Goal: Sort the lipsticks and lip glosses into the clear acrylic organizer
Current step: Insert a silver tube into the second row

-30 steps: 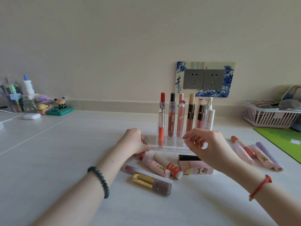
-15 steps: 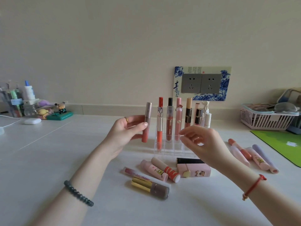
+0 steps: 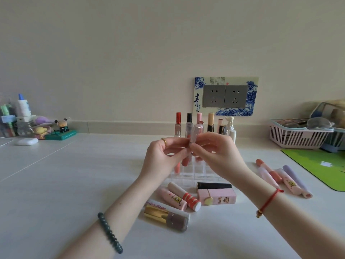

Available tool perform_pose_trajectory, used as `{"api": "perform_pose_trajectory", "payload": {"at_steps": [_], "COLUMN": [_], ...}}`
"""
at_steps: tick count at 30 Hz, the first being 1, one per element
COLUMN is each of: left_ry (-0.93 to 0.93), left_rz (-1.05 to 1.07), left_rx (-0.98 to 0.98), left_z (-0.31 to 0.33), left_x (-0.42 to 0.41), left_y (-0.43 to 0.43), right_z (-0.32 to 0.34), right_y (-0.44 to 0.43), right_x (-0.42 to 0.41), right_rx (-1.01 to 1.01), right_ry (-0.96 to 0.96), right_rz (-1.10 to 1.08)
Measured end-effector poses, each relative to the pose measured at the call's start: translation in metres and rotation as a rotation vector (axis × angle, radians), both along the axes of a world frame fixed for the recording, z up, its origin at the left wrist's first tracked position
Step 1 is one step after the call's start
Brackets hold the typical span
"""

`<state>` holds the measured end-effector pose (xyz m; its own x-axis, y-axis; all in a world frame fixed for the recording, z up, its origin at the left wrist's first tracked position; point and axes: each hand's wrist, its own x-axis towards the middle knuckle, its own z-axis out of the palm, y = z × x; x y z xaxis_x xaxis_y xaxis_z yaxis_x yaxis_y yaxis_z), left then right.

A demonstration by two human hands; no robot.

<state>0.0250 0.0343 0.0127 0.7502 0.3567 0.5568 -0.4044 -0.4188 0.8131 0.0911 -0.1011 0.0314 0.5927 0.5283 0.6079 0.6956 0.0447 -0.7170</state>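
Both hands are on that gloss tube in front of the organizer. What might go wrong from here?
1. The lip gloss, tilted, is pinched only at the fingertips of the left hand and right hand; a slipped grip may drop it against the upright tubes in the organizer.
2. Under the wrists lie loose tubes; lowering the arms may set them rolling.

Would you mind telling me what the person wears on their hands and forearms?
No sleeves show. The left hand has a gold ring on one finger and a bracelet of dark green round beads at the wrist. The right hand has a thin red cord with a small gold bead at the wrist.
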Motion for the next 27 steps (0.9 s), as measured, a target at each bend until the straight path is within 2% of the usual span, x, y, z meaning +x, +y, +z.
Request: {"api": "perform_pose_trajectory", "payload": {"at_steps": [10, 27], "left_ry": [-0.037, 0.065], "left_rz": [0.141, 0.231], "left_rx": [-0.019, -0.045], "left_z": [-0.006, -0.019], "left_x": [0.000, 0.001], "left_y": [0.019, 0.040], "right_z": [-0.008, -0.031], "right_y": [0.012, 0.027], "right_x": [0.025, 0.026], "right_rx": [-0.056, -0.204], "right_ry": [-0.058, -0.104], "right_rz": [-0.252, -0.301]}}
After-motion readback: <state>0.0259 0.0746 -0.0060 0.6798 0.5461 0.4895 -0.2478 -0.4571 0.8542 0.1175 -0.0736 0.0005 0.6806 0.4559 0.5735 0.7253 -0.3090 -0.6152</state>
